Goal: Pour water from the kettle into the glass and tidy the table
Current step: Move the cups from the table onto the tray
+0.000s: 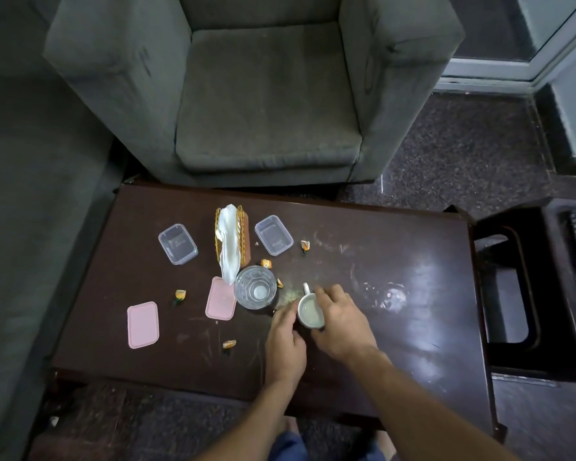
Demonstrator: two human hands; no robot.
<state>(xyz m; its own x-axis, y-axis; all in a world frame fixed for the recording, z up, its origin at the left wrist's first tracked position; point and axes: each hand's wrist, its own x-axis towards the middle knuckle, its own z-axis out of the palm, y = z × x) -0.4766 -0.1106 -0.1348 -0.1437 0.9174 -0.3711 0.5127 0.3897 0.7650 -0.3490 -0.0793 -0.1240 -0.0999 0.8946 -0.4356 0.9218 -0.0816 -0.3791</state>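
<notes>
Treat white cup (310, 315), gripped round its rim by right hand (339, 316) with left hand (285, 337) alongside (hold unclear), as light, rigid, breakable; lift by handle (306, 288).

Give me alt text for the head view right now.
Left hand and right hand meet at a small white cup on a dark table, right of a glass. Clear boxes, pink lids, a napkin holder and wrappers lie around.

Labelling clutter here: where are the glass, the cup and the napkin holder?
glass (255, 288): head view, its inner bottom.
cup (309, 310): head view, its inside.
napkin holder (245, 237): head view, its right wall.
</notes>
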